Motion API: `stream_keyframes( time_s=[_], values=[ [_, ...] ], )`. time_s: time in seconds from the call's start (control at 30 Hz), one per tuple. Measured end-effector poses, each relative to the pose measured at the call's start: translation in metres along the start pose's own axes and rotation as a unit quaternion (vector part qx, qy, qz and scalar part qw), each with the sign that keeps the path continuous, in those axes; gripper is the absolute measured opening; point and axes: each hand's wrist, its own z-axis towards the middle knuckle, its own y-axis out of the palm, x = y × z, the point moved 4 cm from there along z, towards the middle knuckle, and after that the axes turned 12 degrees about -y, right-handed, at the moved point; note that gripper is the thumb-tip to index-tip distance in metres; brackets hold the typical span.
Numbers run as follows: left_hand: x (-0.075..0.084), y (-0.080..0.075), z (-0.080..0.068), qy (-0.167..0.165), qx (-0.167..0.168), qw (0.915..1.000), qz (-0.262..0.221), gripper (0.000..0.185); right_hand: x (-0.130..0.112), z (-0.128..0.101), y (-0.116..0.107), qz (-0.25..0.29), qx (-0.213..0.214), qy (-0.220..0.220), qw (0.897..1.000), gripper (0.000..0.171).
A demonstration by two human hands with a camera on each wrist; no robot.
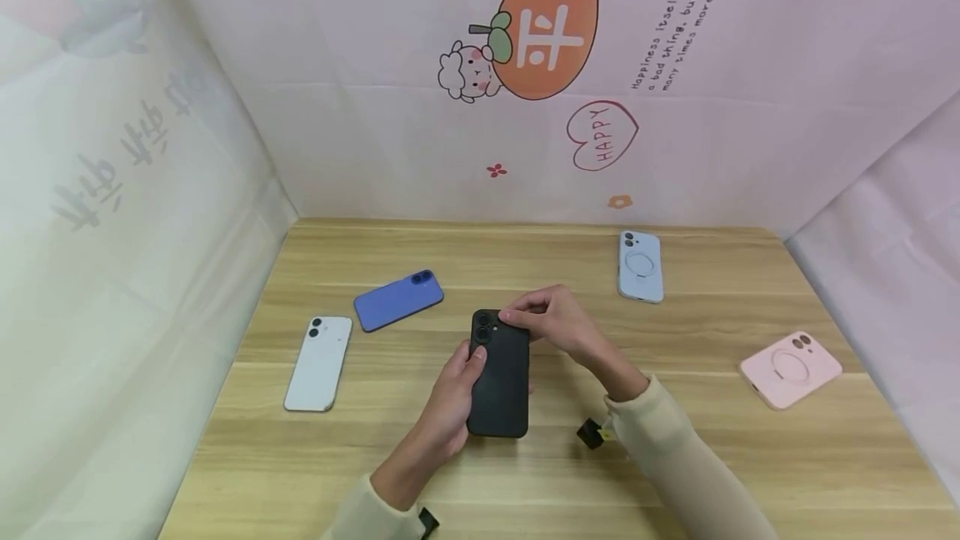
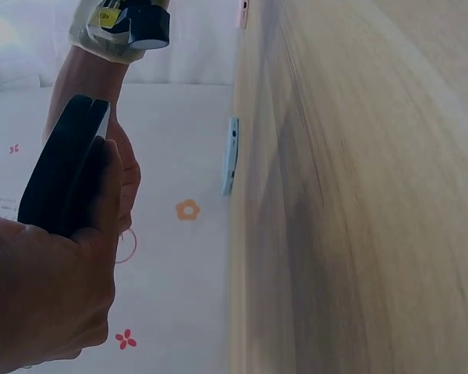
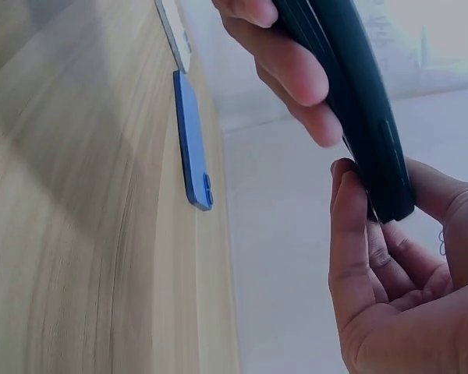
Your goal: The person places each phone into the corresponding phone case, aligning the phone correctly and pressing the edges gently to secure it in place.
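Observation:
A black phone [image 1: 501, 382] is held above the table, its back with the camera lenses facing up. My left hand [image 1: 452, 398] grips it along the left side, thumb on the back below the cameras. At its top right corner my right hand [image 1: 553, 319] pinches it, thumb on the back. The right wrist view shows the phone edge-on [image 3: 363, 109], with a lengthwise line between two dark layers, left fingers [image 3: 296, 70] under it and the right hand [image 3: 405, 280] around its end. In the left wrist view the left hand [image 2: 51, 288] wraps the phone's edge.
On the wooden table [image 1: 300, 473] lie a white phone [image 1: 318, 363] and a blue phone [image 1: 399, 300] to the left. A light blue phone case [image 1: 641, 267] lies at the back right, and a pink one [image 1: 791, 369] farther right. Fabric walls [image 1: 375, 148] border the table.

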Motion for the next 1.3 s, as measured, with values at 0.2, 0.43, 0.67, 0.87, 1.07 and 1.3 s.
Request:
stream_keyframes(
  time_s=[0.2, 0.43, 0.67, 0.87, 1.07, 1.3],
  values=[
    [0.0, 0.0, 0.0, -0.002, -0.009, 0.9999, -0.011, 0.051, 0.004, -0.002, -0.002, 0.026, -0.004, 0.0, 1.0, 0.025],
    [0.0, 0.001, 0.0, 0.0, -0.015, 0.9999, -0.008, 0.052, 0.007, -0.003, -0.004, 0.033, 0.004, 0.012, 0.999, 0.024],
    [-0.001, 0.001, 0.0, 0.001, -0.016, 0.9998, -0.013, 0.053, 0.008, -0.004, -0.004, 0.036, 0.002, 0.012, 0.999, 0.024],
    [-0.001, 0.003, -0.001, 0.003, -0.014, 0.9998, -0.014, 0.053, 0.01, -0.004, -0.004, 0.048, 0.002, 0.008, 0.999, 0.023],
    [-0.001, 0.004, -0.001, 0.001, -0.014, 0.9998, -0.013, 0.054, 0.014, -0.004, -0.004, 0.064, 0.006, 0.011, 0.998, 0.021],
    [-0.002, 0.005, 0.0, -0.004, -0.017, 0.9997, -0.018, 0.054, 0.014, -0.005, -0.004, 0.06, 0.011, 0.011, 0.998, 0.021]
  ],
)
